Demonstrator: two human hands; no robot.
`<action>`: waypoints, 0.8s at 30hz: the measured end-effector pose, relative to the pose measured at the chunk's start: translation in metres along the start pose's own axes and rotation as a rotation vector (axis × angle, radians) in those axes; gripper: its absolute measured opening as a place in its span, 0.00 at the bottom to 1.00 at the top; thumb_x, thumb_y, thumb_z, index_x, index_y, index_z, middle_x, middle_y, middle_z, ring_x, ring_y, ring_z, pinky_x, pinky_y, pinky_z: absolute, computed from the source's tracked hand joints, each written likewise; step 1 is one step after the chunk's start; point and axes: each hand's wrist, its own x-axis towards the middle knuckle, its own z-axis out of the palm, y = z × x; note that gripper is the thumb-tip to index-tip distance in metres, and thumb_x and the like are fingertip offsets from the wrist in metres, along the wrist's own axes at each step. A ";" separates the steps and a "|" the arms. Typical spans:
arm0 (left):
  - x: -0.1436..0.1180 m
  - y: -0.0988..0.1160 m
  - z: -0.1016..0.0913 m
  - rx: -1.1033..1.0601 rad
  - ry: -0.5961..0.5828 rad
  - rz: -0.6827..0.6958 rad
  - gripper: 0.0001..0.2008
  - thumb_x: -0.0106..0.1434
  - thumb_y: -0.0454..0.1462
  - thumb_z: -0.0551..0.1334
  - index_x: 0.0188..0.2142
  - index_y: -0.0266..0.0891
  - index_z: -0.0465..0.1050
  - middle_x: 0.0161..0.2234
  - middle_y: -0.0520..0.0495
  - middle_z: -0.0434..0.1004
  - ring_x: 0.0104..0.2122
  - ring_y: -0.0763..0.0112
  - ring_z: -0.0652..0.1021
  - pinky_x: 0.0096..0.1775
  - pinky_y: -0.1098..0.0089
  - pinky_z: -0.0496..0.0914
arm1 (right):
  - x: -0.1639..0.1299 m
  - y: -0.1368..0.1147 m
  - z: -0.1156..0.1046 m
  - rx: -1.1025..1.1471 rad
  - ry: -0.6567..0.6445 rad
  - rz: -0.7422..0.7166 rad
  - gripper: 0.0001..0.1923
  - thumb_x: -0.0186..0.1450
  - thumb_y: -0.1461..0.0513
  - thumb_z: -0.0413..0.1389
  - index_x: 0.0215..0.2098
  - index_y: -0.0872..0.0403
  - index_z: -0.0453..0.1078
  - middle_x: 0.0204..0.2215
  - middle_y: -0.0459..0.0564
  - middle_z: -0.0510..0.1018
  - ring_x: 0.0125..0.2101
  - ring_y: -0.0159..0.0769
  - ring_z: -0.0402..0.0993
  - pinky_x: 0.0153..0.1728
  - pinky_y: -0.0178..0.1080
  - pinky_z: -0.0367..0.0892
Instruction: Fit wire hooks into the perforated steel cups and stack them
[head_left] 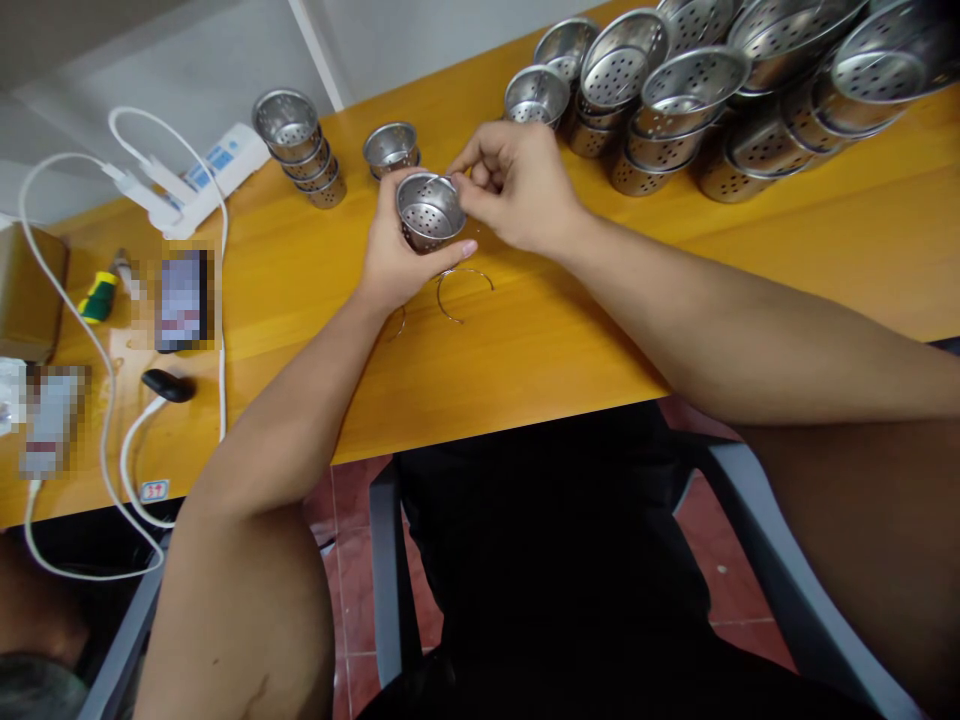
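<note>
My left hand is wrapped around a small perforated metal cup, its open mouth tilted up towards me. At the cup's right rim, the thumb and fingers of my right hand are pinched together; what lies between the fingertips is too small to make out. Just below the cup, a thin curved wire lies on the table, and part of another wire shows beside my left wrist. Behind my left hand stands another perforated cup, partly hidden.
Nested perforated cups stand at the back left, with many more stacks at the back right. On the left of the wooden table are a power strip, white cables, two blurred devices, a green-yellow tool handle and a box.
</note>
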 end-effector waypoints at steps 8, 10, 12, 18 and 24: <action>-0.002 0.003 -0.001 0.000 -0.011 0.015 0.47 0.59 0.68 0.88 0.66 0.60 0.69 0.60 0.43 0.85 0.60 0.41 0.87 0.65 0.40 0.83 | -0.003 -0.004 0.001 -0.025 0.017 0.019 0.08 0.72 0.55 0.72 0.37 0.39 0.80 0.26 0.43 0.73 0.26 0.44 0.64 0.32 0.48 0.62; -0.002 0.005 -0.001 0.032 -0.017 0.023 0.47 0.61 0.70 0.87 0.66 0.59 0.70 0.59 0.44 0.86 0.59 0.41 0.88 0.64 0.42 0.83 | -0.004 -0.007 0.000 -0.034 0.019 0.030 0.07 0.72 0.54 0.72 0.37 0.37 0.80 0.27 0.43 0.74 0.26 0.46 0.65 0.32 0.49 0.64; -0.002 0.006 -0.002 0.026 -0.017 0.017 0.47 0.60 0.70 0.87 0.65 0.58 0.71 0.58 0.44 0.86 0.58 0.42 0.89 0.64 0.42 0.84 | -0.005 -0.010 0.001 -0.038 0.014 0.050 0.06 0.71 0.54 0.72 0.37 0.36 0.80 0.27 0.44 0.75 0.27 0.47 0.65 0.32 0.50 0.64; -0.002 0.003 -0.005 -0.004 -0.053 -0.012 0.54 0.51 0.75 0.88 0.64 0.54 0.74 0.57 0.43 0.86 0.59 0.39 0.88 0.66 0.41 0.83 | -0.002 -0.008 0.012 0.056 0.046 0.045 0.09 0.63 0.62 0.72 0.40 0.41 0.83 0.24 0.41 0.72 0.25 0.41 0.61 0.31 0.45 0.61; -0.002 -0.026 -0.011 -0.124 -0.025 0.001 0.43 0.63 0.82 0.77 0.57 0.55 0.85 0.48 0.46 0.89 0.47 0.50 0.90 0.52 0.47 0.88 | 0.004 -0.004 -0.001 0.338 -0.174 0.070 0.10 0.78 0.50 0.73 0.44 0.47 0.86 0.31 0.44 0.84 0.24 0.36 0.67 0.28 0.42 0.65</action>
